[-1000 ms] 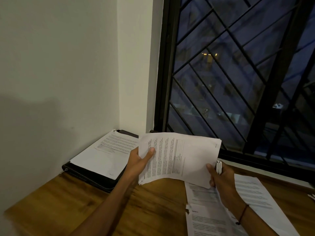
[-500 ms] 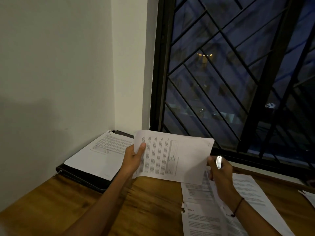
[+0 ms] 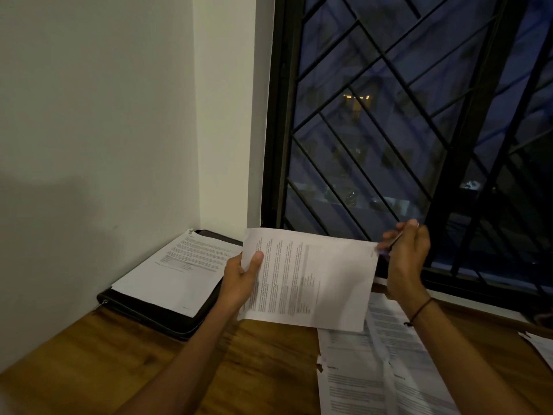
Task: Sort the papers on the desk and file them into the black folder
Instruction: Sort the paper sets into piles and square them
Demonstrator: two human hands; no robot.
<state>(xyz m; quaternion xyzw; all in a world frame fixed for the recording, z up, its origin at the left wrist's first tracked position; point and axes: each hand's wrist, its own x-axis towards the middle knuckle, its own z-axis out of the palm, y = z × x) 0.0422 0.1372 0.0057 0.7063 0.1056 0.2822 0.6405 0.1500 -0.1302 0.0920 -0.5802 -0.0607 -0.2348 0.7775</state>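
Papers, loose [image 3: 386,366]: several printed sheets lying overlapped on the near right of the wooden desk [image 3: 254,363], one with a torn corner; judged not yet sorted or filed
Paper, stray [image 3: 540,345]: a sheet edge at the far right of the desk, apart from the pile; also unfiled
Paper, in hand [image 3: 311,280]: one printed sheet held off the desk, between the pile and the folder; in transit, by the look of it
Left hand [image 3: 242,280]: grips the sheet's left edge, thumb on top, fingers curled behind
Right hand [image 3: 407,259]: pinches a small slim metallic thing [image 3: 395,239], kind unclear, beside the sheet's upper right corner; contact with the sheet cannot be told
Black folder [image 3: 167,313]: lies in the far left corner against the wall, one printed page [image 3: 179,268] on top; whether that page is filed inside or only laid on it cannot be told
Progress, as judged: early, most sheets left to sort
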